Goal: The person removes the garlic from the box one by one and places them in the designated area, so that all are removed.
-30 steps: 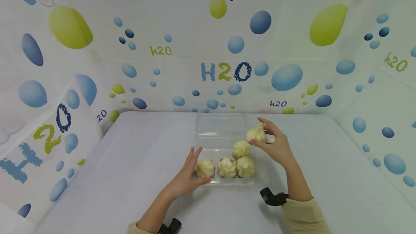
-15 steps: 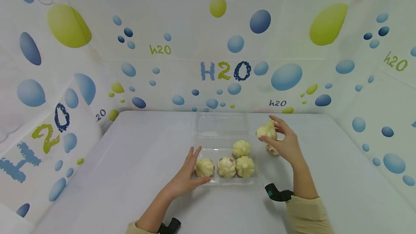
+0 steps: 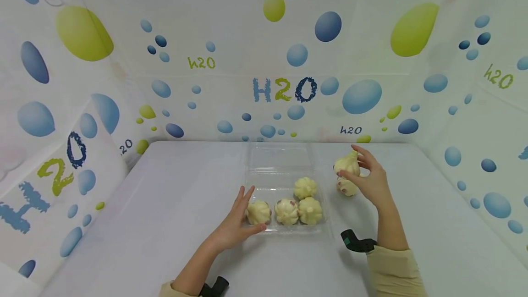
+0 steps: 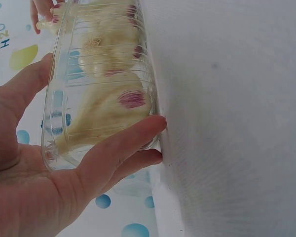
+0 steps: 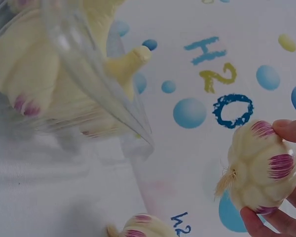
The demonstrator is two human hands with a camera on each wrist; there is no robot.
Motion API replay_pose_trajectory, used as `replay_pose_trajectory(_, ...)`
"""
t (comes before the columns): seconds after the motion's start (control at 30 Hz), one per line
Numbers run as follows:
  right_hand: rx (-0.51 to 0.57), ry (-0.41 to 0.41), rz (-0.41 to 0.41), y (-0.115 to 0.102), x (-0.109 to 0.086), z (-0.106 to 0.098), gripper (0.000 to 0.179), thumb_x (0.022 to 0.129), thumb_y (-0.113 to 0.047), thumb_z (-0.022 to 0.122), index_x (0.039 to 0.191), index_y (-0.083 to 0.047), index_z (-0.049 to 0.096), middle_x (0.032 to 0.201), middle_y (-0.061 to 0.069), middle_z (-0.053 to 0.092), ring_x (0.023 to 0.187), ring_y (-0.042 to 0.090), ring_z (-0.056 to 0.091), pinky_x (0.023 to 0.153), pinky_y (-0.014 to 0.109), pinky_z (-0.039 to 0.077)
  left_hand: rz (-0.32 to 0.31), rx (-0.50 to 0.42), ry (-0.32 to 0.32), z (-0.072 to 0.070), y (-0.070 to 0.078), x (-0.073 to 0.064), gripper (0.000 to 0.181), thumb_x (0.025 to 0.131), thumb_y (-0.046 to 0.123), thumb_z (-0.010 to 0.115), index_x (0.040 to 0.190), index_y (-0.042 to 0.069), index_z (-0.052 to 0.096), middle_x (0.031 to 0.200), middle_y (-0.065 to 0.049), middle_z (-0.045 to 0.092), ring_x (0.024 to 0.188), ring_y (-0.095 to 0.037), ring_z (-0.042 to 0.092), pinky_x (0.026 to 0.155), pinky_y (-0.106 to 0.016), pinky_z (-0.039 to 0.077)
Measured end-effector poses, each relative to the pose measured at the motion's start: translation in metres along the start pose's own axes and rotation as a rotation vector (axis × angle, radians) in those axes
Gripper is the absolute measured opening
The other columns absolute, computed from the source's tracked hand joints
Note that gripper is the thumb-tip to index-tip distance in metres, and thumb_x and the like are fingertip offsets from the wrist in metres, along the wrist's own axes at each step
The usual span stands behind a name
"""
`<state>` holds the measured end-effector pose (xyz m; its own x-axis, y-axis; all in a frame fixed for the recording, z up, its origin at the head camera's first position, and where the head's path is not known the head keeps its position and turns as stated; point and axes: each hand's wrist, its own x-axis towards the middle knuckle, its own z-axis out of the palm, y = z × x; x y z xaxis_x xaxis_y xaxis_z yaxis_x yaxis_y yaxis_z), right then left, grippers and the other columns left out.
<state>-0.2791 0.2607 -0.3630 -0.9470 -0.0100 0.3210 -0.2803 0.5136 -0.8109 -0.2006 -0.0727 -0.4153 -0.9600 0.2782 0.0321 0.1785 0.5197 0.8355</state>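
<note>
My right hand (image 3: 373, 180) pinches a garlic bulb (image 3: 345, 164) between thumb and fingers, to the right of a clear plastic clamshell container (image 3: 270, 184). Purple streaks and a root tuft show on this bulb (image 5: 261, 168) in the right wrist view. Just below it in the head view, another garlic bulb (image 3: 348, 188) lies on the table. Inside the container, several garlic bulbs (image 3: 286, 211) line the front and right side. My left hand (image 3: 237, 221) rests at the container's front-left corner, thumb at the front rim and fingers along the left wall (image 4: 138, 136).
The container's lid (image 3: 280, 157) lies folded back towards the rear of the white table (image 3: 185, 187). A patterned H2O curtain (image 3: 231, 49) encloses the back and sides. Black camera mounts (image 3: 356, 242) stick out from the wrists.
My right hand has carried the garlic bulb rightward, from the container's back-right edge to above the loose bulb. The left hand has stayed at the corner.
</note>
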Motion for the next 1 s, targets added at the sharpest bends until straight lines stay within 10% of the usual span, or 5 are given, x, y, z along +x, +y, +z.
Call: replay_pose_trajectory(1.0, -0.028, 0.136, 0.137, 0.019, -0.001, -0.027, 0.074, 0.081, -0.023, 0.071, 0.143, -0.018, 0.031, 0.136, 0.026, 0.038, 0.12, 0.043, 0.036, 0.09, 0.059, 0.036, -0.013, 0.001, 0.0, 0.0, 0.0, 0.0, 0.09, 0.082, 0.027, 0.07, 0.148, 0.021, 0.009, 0.151, -0.018, -0.009, 0.135, -0.043, 0.006, 0.098, -0.061, 0.023)
